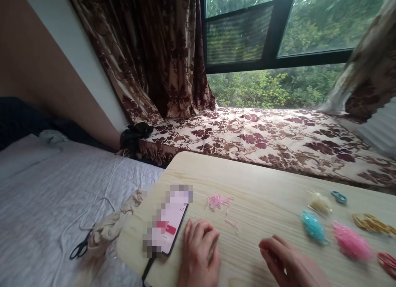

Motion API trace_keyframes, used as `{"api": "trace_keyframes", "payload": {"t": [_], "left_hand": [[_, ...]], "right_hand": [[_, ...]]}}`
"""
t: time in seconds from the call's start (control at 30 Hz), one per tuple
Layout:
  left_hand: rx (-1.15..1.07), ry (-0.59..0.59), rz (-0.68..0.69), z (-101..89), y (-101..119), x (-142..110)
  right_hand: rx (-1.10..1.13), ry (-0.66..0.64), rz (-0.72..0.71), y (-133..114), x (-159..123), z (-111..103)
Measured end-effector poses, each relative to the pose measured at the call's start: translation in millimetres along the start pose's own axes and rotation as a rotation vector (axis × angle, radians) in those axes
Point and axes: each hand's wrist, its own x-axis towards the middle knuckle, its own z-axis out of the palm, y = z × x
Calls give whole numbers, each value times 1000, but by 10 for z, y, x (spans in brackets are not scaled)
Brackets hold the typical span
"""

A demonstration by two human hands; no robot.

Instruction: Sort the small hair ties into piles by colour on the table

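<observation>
As left grip (200,249) rests, pink strands (217,202), perhaps elastic, just beyond.

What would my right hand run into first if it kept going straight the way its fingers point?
Probably the small loose pink strands on the table, just ahead of your right hand. If the hand is raised, it might pass over them.

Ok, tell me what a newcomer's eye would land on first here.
Probably the bright pink bundle on the table's right side, beside a turquoise one. Next, perhaps, the bold floral cloth spread below the window.
</observation>
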Motion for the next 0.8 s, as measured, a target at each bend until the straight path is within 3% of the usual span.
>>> {"api": "trace_keyframes", "payload": {"t": [0.27, 0.57, 0.8], "left_hand": [[-95, 97, -153, 63, 156, 32], [-121, 154, -122, 129, 121, 19], [-103, 197, -118, 136, 90, 49]], "right_hand": [[-32, -44, -65, -226, 183, 277], [-118, -79, -28, 42, 297, 190], [-146, -97, 17, -14, 564, 238]]}}
